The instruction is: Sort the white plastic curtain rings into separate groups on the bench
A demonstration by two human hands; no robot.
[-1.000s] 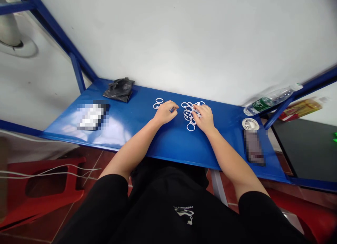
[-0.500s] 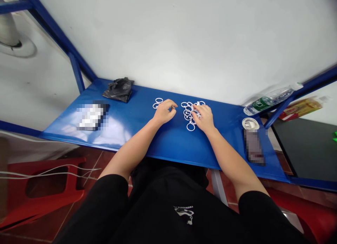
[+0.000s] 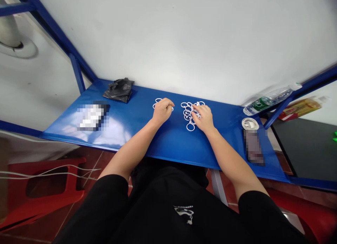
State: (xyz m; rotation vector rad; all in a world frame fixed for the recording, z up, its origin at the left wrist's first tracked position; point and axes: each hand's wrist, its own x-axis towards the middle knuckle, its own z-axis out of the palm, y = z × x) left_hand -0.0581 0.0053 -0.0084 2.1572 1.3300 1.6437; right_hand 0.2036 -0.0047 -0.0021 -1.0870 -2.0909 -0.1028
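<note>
Several white plastic rings (image 3: 187, 112) lie in a loose heap on the blue table (image 3: 173, 140), near the wall. My right hand (image 3: 203, 118) rests on the right side of that heap, fingers bent down onto the rings. My left hand (image 3: 162, 110) is curled with thumb and fingers pinched together, right beside a small pair of white rings (image 3: 157, 103) that lies apart to the left. Whether a ring sits inside the pinch is hidden by the fingers.
A crumpled black bag (image 3: 119, 90) lies at the back left. A blurred flat item (image 3: 92, 116) sits at the left, another blurred item (image 3: 253, 147) and a coiled white cable (image 3: 250, 123) at the right. A water bottle (image 3: 271, 99) lies by the wall. A red stool (image 3: 39, 191) stands below left.
My left hand has shifted slightly back and left toward the small pair of rings. My right hand stays on the heap.
</note>
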